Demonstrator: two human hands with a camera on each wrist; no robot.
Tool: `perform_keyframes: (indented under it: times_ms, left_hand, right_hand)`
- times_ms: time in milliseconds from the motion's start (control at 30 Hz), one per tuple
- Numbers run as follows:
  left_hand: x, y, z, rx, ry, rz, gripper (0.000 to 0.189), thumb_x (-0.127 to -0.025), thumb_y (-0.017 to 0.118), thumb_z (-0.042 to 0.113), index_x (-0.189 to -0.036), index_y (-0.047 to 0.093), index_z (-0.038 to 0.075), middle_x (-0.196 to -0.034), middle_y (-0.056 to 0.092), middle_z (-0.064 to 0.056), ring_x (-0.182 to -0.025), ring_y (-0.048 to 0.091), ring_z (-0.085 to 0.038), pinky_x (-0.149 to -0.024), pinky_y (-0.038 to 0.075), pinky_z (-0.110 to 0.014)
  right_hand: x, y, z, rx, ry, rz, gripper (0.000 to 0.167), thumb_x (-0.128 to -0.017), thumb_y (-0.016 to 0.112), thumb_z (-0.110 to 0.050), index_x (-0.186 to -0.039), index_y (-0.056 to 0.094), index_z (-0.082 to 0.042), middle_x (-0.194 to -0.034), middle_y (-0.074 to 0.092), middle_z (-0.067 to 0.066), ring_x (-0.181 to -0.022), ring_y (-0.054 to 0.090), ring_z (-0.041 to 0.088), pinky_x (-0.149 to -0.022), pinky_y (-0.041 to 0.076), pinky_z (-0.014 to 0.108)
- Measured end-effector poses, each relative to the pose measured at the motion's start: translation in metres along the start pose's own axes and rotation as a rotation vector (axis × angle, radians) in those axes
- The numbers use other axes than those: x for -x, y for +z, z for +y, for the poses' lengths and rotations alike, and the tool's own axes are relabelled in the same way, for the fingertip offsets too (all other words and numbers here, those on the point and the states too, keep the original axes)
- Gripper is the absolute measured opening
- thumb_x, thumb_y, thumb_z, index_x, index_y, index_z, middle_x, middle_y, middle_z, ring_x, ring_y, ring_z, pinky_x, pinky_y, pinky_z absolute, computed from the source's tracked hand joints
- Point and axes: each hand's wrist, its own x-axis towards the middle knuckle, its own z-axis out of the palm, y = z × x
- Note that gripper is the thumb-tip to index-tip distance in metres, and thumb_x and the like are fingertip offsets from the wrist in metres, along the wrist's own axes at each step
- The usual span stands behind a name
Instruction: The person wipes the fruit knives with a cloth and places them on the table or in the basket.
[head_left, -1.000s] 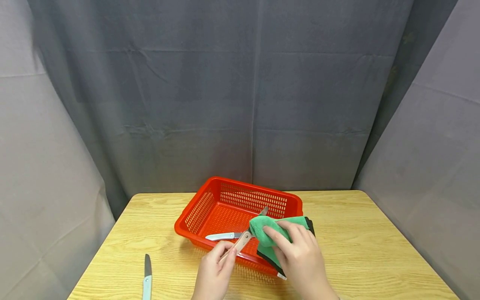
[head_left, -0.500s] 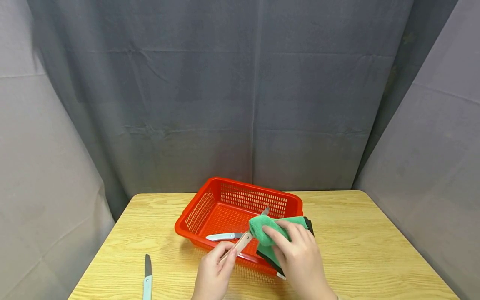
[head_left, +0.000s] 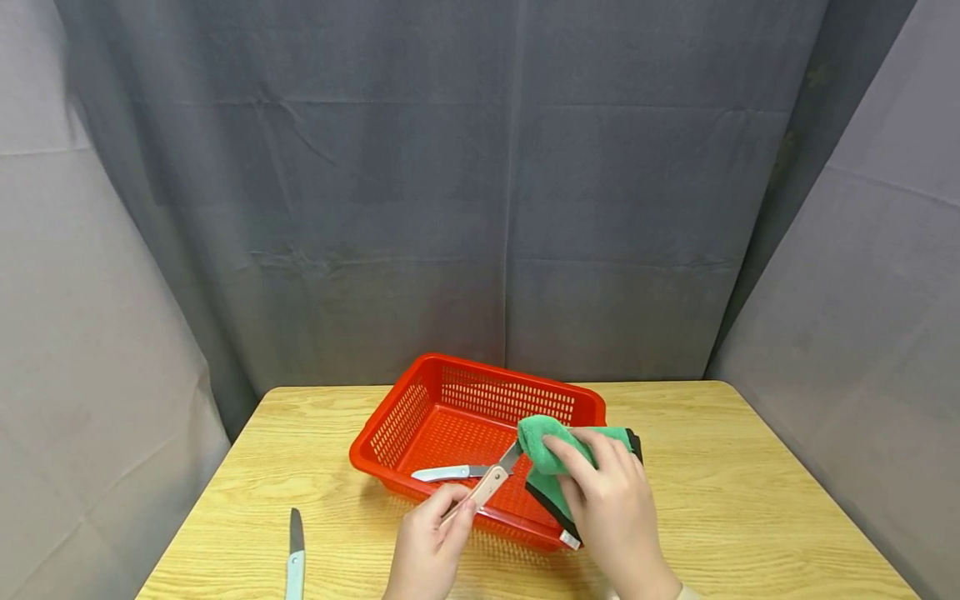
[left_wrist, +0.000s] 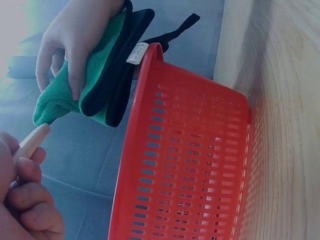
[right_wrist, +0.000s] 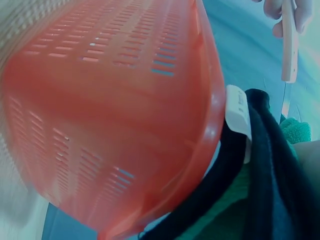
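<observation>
My left hand (head_left: 429, 537) grips the pale pinkish handle of a knife (head_left: 487, 488) over the near rim of the red basket. The blade slants up to the right, and its far part is hidden by a green cloth (head_left: 546, 446) with black edging. With bent fingers my right hand (head_left: 611, 508) holds this folded cloth around the blade. In the left wrist view the cloth (left_wrist: 100, 75) hangs beside the basket rim, a white tag on its edge. The right wrist view shows the pale handle (right_wrist: 289, 45) in the left fingers.
The red perforated basket (head_left: 366, 450) stands on the wooden table (head_left: 750, 500). A knife with a white handle (head_left: 442, 473) lies inside it. Another knife with a light blue handle (head_left: 296, 567) lies on the table at the left. Grey curtains hang behind.
The right hand and green cloth have moved to the right and slightly up along the blade, baring the part near the handle. The left hand has hardly moved.
</observation>
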Motion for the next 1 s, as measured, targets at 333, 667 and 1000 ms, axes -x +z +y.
perform_keyframes:
  times_ms: [333, 667, 1000]
  left_hand:
    - [0.0, 0.0, 0.003, -0.009, -0.06, -0.012, 0.015, -0.092, 0.073, 0.007, -0.092, 0.07, 0.022, -0.065, 0.051, 0.018, -0.056, 0.04, 0.005, -0.051, 0.038, -0.017]
    - [-0.001, -0.002, 0.004, -0.039, -0.126, -0.023, 0.011, -0.095, 0.071, 0.01, -0.095, 0.069, 0.021, -0.063, 0.046, 0.016, -0.055, 0.039, 0.004, -0.051, 0.038, -0.017]
    - [-0.001, -0.001, 0.003, -0.032, -0.135, -0.02, 0.008, -0.096, 0.071, 0.011, -0.098, 0.069, 0.019, -0.069, 0.05, 0.013, -0.058, 0.041, 0.004, -0.052, 0.04, -0.019]
  right_hand:
    - [-0.002, -0.004, 0.007, 0.022, 0.036, 0.033, 0.056, -0.067, 0.083, 0.006, -0.117, 0.076, -0.021, -0.111, 0.07, 0.013, -0.089, 0.065, 0.036, -0.072, 0.054, 0.051]
    - [0.0, -0.011, 0.014, 0.027, 0.04, 0.054, 0.058, -0.065, 0.084, 0.005, -0.117, 0.076, -0.02, -0.11, 0.071, 0.015, -0.089, 0.065, 0.038, -0.072, 0.053, 0.052]
    - [0.005, -0.014, 0.015, 0.023, 0.062, 0.014, 0.047, -0.074, 0.077, -0.001, -0.117, 0.076, -0.02, -0.111, 0.07, 0.015, -0.09, 0.065, 0.037, -0.075, 0.053, 0.051]
